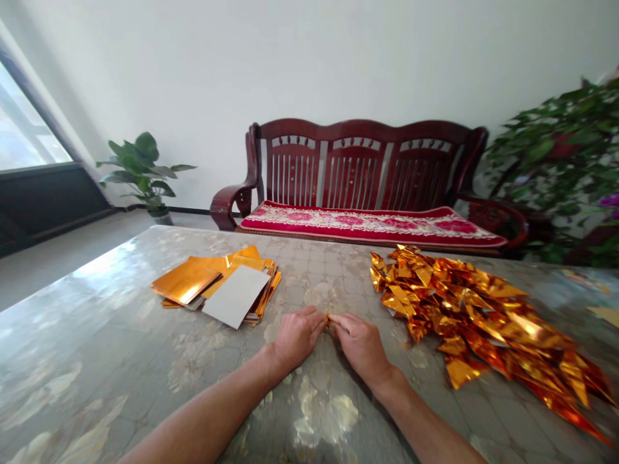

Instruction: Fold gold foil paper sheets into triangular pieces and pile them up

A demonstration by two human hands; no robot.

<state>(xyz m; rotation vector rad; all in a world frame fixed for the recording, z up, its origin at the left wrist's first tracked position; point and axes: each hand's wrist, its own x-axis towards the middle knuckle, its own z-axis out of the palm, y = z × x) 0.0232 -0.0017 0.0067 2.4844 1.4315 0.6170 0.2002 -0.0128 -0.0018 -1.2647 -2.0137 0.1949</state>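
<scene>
My left hand (pixel 300 335) and my right hand (pixel 360 345) meet over the middle of the table, fingertips pinched together. Between them they grip a small piece of gold foil paper (pixel 327 320); most of it is hidden by the fingers. To the left lies a loose stack of gold foil paper sheets (pixel 186 280), with one sheet showing its pale grey back (pixel 236 296) on top. A large heap of folded gold foil pieces (pixel 464 309) spreads over the table's right side, apart from my right hand.
The table (pixel 193 399) has a shiny floral cover. Behind it stands a dark red wooden bench (pixel 355 174) with a red patterned cushion (pixel 372 222). A potted plant (pixel 145 167) is at the left, leafy greenery (pixel 556 148) at the right. Clear plastic (pixel 580 283) lies near the right edge.
</scene>
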